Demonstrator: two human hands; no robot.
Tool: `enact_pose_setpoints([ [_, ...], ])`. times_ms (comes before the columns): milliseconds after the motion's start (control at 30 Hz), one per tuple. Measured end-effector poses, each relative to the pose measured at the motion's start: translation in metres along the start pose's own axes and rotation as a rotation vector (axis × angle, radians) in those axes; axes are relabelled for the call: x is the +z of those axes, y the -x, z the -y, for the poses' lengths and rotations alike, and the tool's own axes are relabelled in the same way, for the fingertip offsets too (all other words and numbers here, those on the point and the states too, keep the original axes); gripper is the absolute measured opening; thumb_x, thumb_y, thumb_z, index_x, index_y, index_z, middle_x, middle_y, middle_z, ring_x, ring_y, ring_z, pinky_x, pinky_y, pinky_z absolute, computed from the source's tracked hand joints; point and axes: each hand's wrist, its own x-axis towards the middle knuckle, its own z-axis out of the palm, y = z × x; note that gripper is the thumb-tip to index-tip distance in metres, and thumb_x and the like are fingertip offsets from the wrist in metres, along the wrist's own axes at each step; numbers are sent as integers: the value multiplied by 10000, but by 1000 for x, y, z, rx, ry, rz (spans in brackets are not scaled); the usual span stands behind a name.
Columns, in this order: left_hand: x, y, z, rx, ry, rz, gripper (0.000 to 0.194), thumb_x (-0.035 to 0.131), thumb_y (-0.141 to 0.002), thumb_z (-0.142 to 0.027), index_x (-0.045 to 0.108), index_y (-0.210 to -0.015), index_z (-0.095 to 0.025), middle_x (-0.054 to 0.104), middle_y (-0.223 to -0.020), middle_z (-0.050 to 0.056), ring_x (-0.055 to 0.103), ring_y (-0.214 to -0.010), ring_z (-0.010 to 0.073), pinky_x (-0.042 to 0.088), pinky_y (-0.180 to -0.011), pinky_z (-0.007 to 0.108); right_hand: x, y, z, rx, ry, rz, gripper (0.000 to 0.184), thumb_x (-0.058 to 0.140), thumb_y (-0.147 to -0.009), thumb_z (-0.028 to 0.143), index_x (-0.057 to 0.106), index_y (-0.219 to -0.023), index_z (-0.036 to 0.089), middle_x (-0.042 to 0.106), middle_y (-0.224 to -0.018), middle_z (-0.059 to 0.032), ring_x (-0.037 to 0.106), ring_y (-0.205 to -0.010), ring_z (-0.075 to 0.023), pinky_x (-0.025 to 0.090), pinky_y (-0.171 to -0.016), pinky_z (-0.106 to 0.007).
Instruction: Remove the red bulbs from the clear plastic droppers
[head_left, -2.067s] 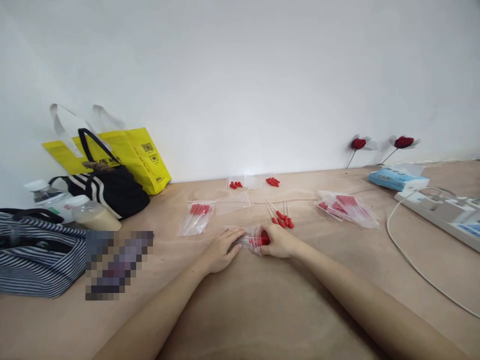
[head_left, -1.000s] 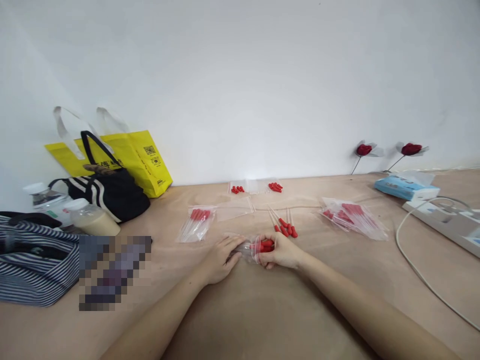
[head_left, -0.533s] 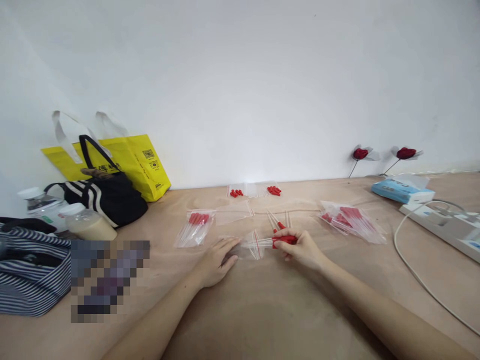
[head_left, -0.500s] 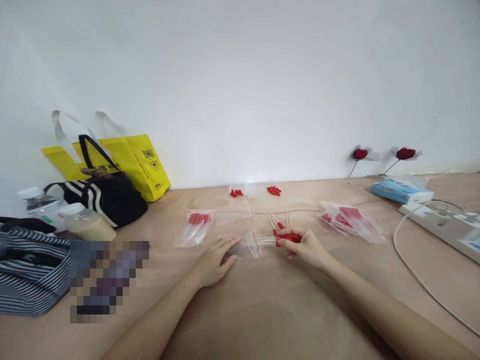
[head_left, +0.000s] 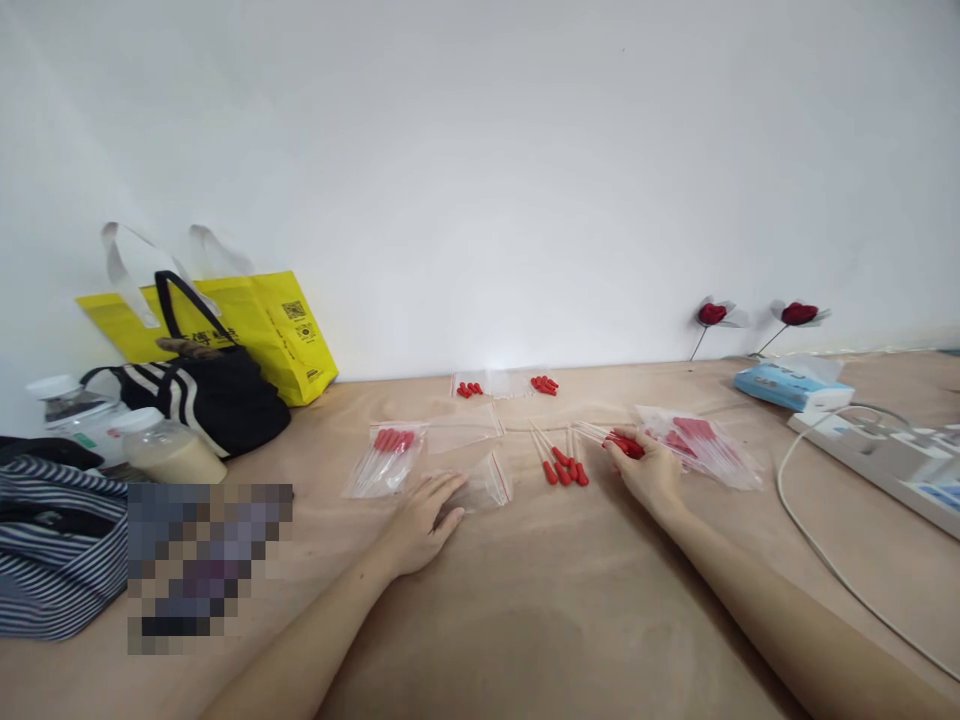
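My left hand lies with fingers stretched over one end of a clear zip bag. The bag's red-lined mouth faces right. Several droppers with red bulbs and thin clear stems lie loose right of it. Farther right, my right hand is closed around a bunch of red-bulbed droppers, their stems pointing left. Just beyond that hand lies a filled bag of droppers. Another bag of droppers lies beyond my left hand, beside a flat clear bag.
Small red bulbs lie on clear plastic near the wall. At left stand a yellow bag, a black bag, bottles and a striped bag. A tissue pack, power strip and cable are at right.
My right hand has moved right, away from the zip bag's mouth, carrying a bunch of droppers. Several droppers now lie loose in view where it was. My left hand stays on the bag.
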Motion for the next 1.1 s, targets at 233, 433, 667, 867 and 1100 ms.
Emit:
enact_pose_setpoints([
  [233, -1, -13, -57, 231, 25, -85, 402, 405, -778, -182, 476, -1171, -230, 423, -1271, 66, 346, -1196, 232, 255, -1013, 462, 5, 4, 0, 115, -147, 143, 407, 568, -681, 398, 582, -997, 142, 660, -800, -78, 597, -502, -147, 498, -521, -272],
  [433, 41, -62, -105, 199, 102, 9, 469, 412, -787, -202, 362, -1249, -145, 326, -1321, 144, 285, -1237, 253, 313, -994, 412, 10, 11, 12, 152, -146, 272, 374, 581, -684, 366, 520, -986, 153, 641, -728, -56, 576, -443, -125, 485, -423, -238],
  [667, 76, -99, -104, 113, 97, -23, 473, 467, -771, -297, 387, -1207, -131, 382, -1276, 162, 297, -1222, 288, 245, -1008, 464, 11, 9, 27, 202, -54, 365, 325, 537, -728, 379, 452, -946, 153, 638, -647, -38, 554, -361, -113, 428, -338, -200],
  [867, 81, -95, -99, 132, 129, -113, 290, 444, -789, -233, 481, -1066, -156, 483, -1146, 115, 433, -1094, 231, 364, -938, 379, 3, 4, 22, 204, 44, 465, 312, 530, -715, 409, 486, -875, 145, 540, -417, 25, 494, -282, -123, 342, -272, -192],
  [1100, 77, -89, -103, 112, 109, -152, 198, 480, -774, -179, 515, -969, -170, 540, -1047, 83, 483, -1008, 219, 403, -881, 372, -9, -1, 22, 213, 68, 572, 236, 427, -772, 340, 519, -836, 133, 513, -387, 28, 422, -240, -94, 262, -266, -182],
])
